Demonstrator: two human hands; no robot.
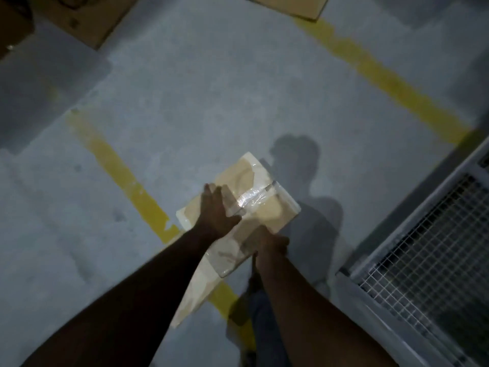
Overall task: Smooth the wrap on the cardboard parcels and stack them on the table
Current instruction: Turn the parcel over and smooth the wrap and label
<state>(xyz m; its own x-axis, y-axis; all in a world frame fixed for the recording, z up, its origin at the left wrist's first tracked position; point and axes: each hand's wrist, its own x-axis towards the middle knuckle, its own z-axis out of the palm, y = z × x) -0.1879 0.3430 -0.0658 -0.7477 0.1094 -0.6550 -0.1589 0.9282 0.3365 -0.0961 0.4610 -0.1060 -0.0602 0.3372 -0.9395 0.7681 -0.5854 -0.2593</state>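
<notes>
You had the wrapped cardboard parcel [238, 205] up off the floor, held out in front of you above the grey concrete floor [185, 102], tilted with its far corner pointing away. Your left hand [215, 211] lay flat on the top face, fingers [211, 190] straight and close together, pressed on the clear wrap [254, 198] beside the shiny band of tape that crossed the parcel. Your right hand [270, 246] gripped the near edge from below, its fingers curled under the parcel, though the blur hid exactly how they lay. The film caught the light in a bright streak just right of your left hand.

A worn yellow floor line [127, 181] ran beneath the parcel, and a second yellow line [378, 75] slanted across the upper right. A metal mesh cage [428, 255] stood at your right, well apart from the parcel. Flattened cardboard [288, 5] lay on the floor at the top edge, with more cardboard sheets [79, 19] in the top left corner. Your shadow [299, 160] fell on the floor just past the parcel.
</notes>
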